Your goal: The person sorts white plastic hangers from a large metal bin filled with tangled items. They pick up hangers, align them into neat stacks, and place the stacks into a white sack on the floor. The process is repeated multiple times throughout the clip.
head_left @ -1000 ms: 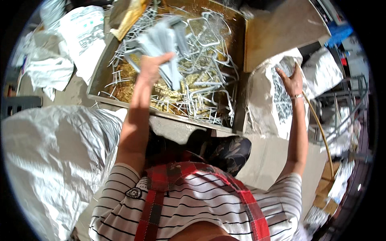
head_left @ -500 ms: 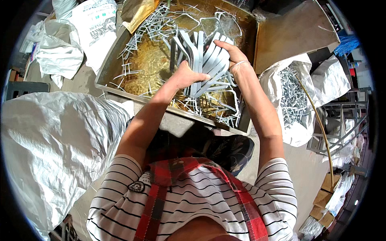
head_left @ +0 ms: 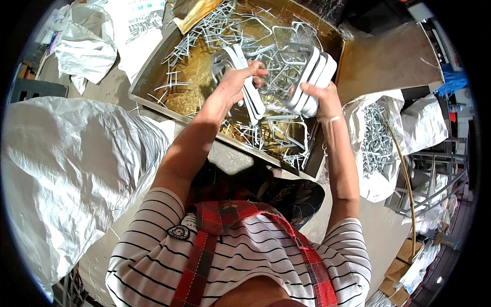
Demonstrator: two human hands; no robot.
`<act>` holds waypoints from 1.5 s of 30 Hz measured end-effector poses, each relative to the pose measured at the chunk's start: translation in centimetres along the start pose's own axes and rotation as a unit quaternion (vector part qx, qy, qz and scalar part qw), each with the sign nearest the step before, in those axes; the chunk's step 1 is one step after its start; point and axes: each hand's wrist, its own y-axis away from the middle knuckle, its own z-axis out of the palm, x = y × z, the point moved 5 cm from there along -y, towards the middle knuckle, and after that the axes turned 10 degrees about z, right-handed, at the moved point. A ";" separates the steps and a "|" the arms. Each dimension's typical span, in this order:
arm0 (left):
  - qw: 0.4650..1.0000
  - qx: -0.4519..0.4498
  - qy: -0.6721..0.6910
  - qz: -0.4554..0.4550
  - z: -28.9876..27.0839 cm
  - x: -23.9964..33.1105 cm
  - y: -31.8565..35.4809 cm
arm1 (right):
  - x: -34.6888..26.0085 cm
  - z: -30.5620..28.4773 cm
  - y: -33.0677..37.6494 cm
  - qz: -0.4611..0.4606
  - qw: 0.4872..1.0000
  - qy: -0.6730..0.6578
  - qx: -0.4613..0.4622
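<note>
Loops (head_left: 325, 69) grasped in right hand (head_left: 325, 100) and more loops (head_left: 253, 104) in left hand (head_left: 236, 84), above tray (head_left: 153, 77) with sack (head_left: 377, 187) just beside.

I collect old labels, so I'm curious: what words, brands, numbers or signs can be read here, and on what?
White sack, upper left: dark and coloured print; I won't copy its wording.
Dark badge and print beside it on the striped shirt: too small to read.
Pale loops in the right hand: no text visible.
</note>
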 end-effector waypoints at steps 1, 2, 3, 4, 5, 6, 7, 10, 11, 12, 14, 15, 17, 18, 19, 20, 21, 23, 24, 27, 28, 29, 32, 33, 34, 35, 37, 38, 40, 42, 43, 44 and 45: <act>0.998 -0.001 0.058 -0.005 -0.3 -0.2 -0.3 | -0.1 0.9 1.2 -0.023 0.996 0.083 -0.014; 0.993 -0.001 0.117 -0.012 -0.7 -0.4 -0.8 | 0.0 1.5 1.7 -0.090 0.966 0.241 -0.004; 0.984 -0.001 0.175 -0.019 -1.1 -0.7 -1.2 | 1.1 2.4 2.3 -0.026 0.967 0.248 -0.048; 0.977 -0.039 0.209 -0.021 -1.7 -1.0 -1.6 | 2.1 3.1 2.5 -0.068 0.939 0.324 -0.093; 0.974 -0.029 0.220 0.037 0.1 0.9 -0.6 | 3.2 3.7 2.9 -0.107 0.902 0.398 -0.130; 0.975 -0.042 0.216 0.029 0.5 0.8 -0.3 | 4.6 4.2 3.0 -0.059 0.874 0.452 -0.168; 0.976 -0.049 0.209 0.028 0.3 1.2 0.0 | 5.7 5.0 3.0 -0.014 0.838 0.504 -0.211; 0.975 -0.063 0.211 0.003 0.0 0.6 0.0 | 8.1 4.0 2.3 -0.042 0.841 0.490 -0.227; 0.982 -0.059 0.179 0.000 -0.2 0.5 0.0 | 8.1 4.1 2.2 -0.052 0.836 0.497 -0.227; 0.979 -0.054 0.198 0.000 -0.3 0.5 0.0 | 7.9 4.2 2.1 -0.052 0.840 0.487 -0.233; 0.969 -0.070 0.235 0.021 1.3 2.0 1.0 | 8.2 4.1 1.8 -0.037 0.836 0.499 -0.226; 0.964 -0.079 0.253 0.032 2.2 3.0 1.5 | 8.4 4.0 1.6 -0.030 0.833 0.506 -0.222; 0.966 -0.089 0.242 0.013 2.1 3.3 1.8 | 8.8 4.1 1.5 -0.028 0.829 0.517 -0.211; 0.966 -0.106 0.235 -0.002 1.6 2.8 1.5 | 8.9 4.1 1.4 -0.003 0.823 0.523 -0.220; 0.966 -0.121 0.226 -0.015 1.4 2.8 1.5 | 9.1 4.3 1.1 0.020 0.816 0.528 -0.232; 0.975 -0.101 0.197 0.001 0.9 2.8 1.3 | 7.9 4.7 1.4 -0.090 0.831 0.497 -0.231; 0.975 -0.098 0.198 0.002 0.6 2.9 1.2 | 6.6 3.6 1.6 -0.043 0.913 0.342 -0.217; 0.976 -0.088 0.200 -0.001 0.4 3.3 1.5 | 2.7 1.5 0.9 -0.095 0.976 0.187 -0.055; 0.983 -0.066 0.172 -0.012 0.3 3.5 2.0 | 1.2 0.0 0.1 -0.181 0.955 0.227 0.056; 0.938 -0.151 0.311 -0.025 2.5 3.7 3.1 | 5.7 -2.1 -5.2 -0.094 0.964 0.249 0.027; 0.915 -0.173 0.364 0.026 2.3 3.5 3.1 | 8.1 -2.1 -6.3 0.032 0.983 0.176 -0.028; 0.899 -0.204 0.387 0.026 2.1 3.5 3.4 | 9.8 1.0 -5.3 0.210 0.969 0.013 -0.130; 0.872 -0.258 0.416 0.027 1.0 3.3 3.1 | 10.8 4.1 -4.3 0.209 0.938 -0.121 -0.250; 0.860 -0.264 0.435 0.028 0.7 3.3 2.8 | 11.2 4.2 -4.4 0.209 0.932 -0.127 -0.267; 0.848 -0.273 0.454 0.027 0.7 3.5 2.6 | 11.4 4.0 -4.7 0.206 0.927 -0.134 -0.282; 0.847 -0.281 0.451 0.030 0.7 3.5 2.7 | 11.8 3.9 -5.1 0.203 0.922 -0.141 -0.297; 0.844 -0.297 0.446 0.034 0.7 3.5 2.9 | 12.7 3.8 -5.8 0.203 0.923 -0.184 -0.271; 0.836 -0.308 0.452 0.037 0.6 3.8 3.0 | 11.9 4.7 -5.3 0.196 0.921 -0.195 -0.273; 0.826 -0.290 0.483 0.034 0.1 3.9 2.7 | 10.3 5.7 -4.3 0.202 0.931 -0.183 -0.244; 0.832 -0.274 0.481 0.026 -0.4 3.6 2.1 | 11.0 4.7 -5.4 0.167 0.970 -0.063 -0.163; 0.852 -0.254 0.456 0.024 -0.9 3.3 2.0 | 11.1 4.5 -5.8 0.147 0.982 -0.004 -0.121; 0.871 -0.234 0.431 0.022 -1.3 3.1 1.8 | 10.4 4.4 -5.9 0.129 0.987 0.021 -0.091; 0.889 -0.214 0.404 0.020 -1.7 2.9 1.6 | 10.6 4.1 -6.2 0.144 0.987 0.010 -0.075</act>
